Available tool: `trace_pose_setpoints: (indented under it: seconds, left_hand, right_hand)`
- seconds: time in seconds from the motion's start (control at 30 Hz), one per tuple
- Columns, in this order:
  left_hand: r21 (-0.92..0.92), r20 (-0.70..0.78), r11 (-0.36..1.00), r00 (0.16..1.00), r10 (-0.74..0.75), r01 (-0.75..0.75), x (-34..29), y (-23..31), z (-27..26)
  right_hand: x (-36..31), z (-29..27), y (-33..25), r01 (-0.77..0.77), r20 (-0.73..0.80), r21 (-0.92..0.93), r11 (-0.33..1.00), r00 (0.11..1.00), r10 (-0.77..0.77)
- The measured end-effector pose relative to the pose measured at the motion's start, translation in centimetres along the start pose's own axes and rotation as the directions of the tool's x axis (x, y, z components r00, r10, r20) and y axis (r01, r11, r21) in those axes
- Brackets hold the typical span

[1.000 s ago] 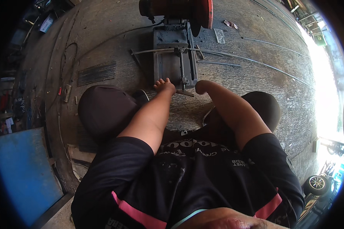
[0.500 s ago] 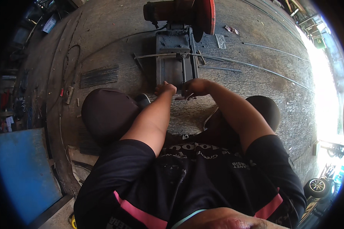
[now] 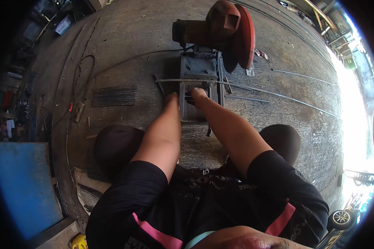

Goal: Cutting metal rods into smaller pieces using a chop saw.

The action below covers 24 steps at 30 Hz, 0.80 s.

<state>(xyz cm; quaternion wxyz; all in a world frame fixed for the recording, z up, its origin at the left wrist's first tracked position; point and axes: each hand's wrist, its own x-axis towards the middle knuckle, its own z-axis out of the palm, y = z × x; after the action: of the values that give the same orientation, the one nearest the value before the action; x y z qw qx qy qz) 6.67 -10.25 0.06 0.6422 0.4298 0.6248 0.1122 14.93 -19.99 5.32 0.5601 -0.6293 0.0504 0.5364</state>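
A cut-off saw (image 3: pixel 226 23) with a red blade guard stands on the floor ahead of me. Across its grey base (image 3: pixel 191 112), a long thin metal rod (image 3: pixel 253 88) lies in the vise and runs out to the right. My right hand (image 3: pixel 198 96) is over the base, just below the rod, with its fingers spread apart and nothing visible in them. Beside the base's left edge is my left hand (image 3: pixel 173 99); its fingers are mostly hidden, so their grip does not show. A short dark bar (image 3: pixel 159 86) lies next to it, near the rod's left end.
Several dark cut rods (image 3: pixel 114 96) lie side by side on the floor at left. A cable (image 3: pixel 124 60) curves left from the saw. Shorter rods (image 3: pixel 249 99) lie right of the base. A blue sheet (image 3: pixel 27 186) and a yellow tape measure (image 3: pixel 79 242) are at lower left.
My hands have moved apart and forward from the base's front end, the left to its left side, the right over it. The view has shifted, showing the saw lower and further right.
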Motion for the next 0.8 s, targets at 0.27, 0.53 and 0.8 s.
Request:
trace_pose_setpoints:
  seconds: [0.27,0.53,0.8]
  left_hand:
    - [-0.203,0.011,0.974,0.995,-0.097,0.097,12.5,-0.9,3.7]
    - [0.545,0.134,0.838,0.99,-0.042,-0.038,15.5,0.3,3.7]
    - [-0.83,-0.047,0.558,0.994,-0.097,0.015,9.8,2.2,1.3]
  right_hand:
    - [5.9,2.0,-0.3,-0.092,-0.119,0.323,0.942,0.983,0.137]
    - [12.3,2.8,0.6,-0.105,-0.218,0.063,0.992,0.969,0.116]
    - [10.7,4.7,-0.4,-0.162,-0.257,-0.022,0.987,0.955,0.151]
